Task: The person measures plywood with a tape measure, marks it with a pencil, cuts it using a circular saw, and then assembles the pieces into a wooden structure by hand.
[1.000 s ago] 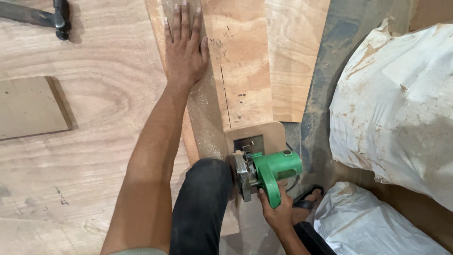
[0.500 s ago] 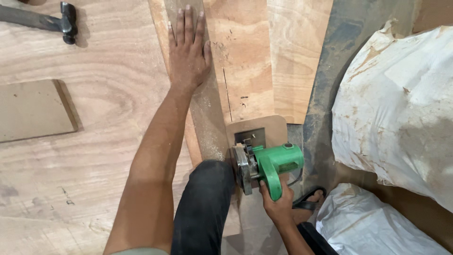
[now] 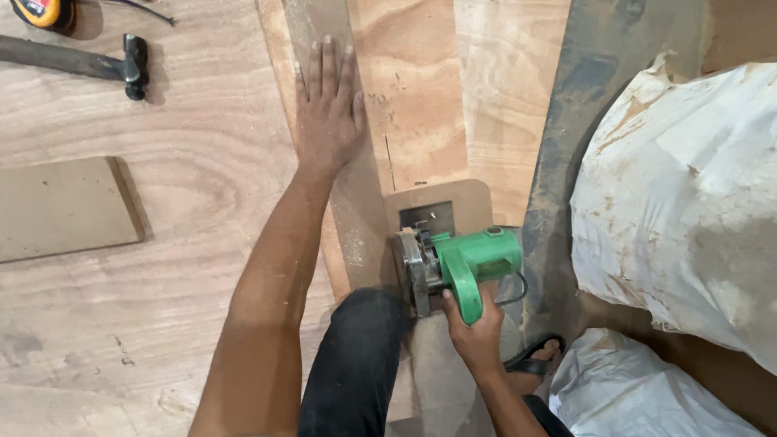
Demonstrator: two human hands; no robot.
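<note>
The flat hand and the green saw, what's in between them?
In the head view, only bare wood: the long strip under the left hand and plywood board run toward the green saw.

Your left hand [image 3: 325, 113] and right hand [image 3: 476, 332] are bare, with no sleeves reaching either forearm. Below them, you wear dark trousers [image 3: 356, 364] and a black sandal [image 3: 534, 360].

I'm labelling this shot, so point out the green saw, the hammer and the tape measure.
green saw [image 3: 477, 255], head view, on its green motor housing.
hammer [image 3: 133, 66], head view, on its dark metal head.
tape measure [image 3: 40, 10], head view, on its yellow case at the top edge.
</note>
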